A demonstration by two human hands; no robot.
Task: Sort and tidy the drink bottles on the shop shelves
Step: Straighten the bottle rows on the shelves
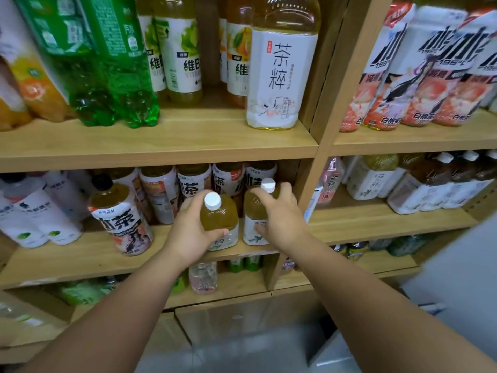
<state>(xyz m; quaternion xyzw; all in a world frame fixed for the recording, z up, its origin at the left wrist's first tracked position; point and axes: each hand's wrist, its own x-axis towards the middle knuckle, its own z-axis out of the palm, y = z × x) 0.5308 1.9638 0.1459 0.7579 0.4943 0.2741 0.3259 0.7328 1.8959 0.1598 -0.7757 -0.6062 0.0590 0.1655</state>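
Observation:
Two small white-capped tea bottles stand side by side at the front of the middle shelf. My left hand grips the left tea bottle, fingers behind it and thumb across its front. My right hand holds the right tea bottle, fingers spread over its shoulder below the cap. A dark-capped iced tea bottle stands left of my left hand. On the upper shelf stands a large tea bottle with the same white label.
A row of iced tea bottles fills the back of the middle shelf. White-labelled bottles stand to the left. Green soda bottles and vitamin drinks are on the upper shelf. A wooden upright separates the right bay, stocked with peach tea.

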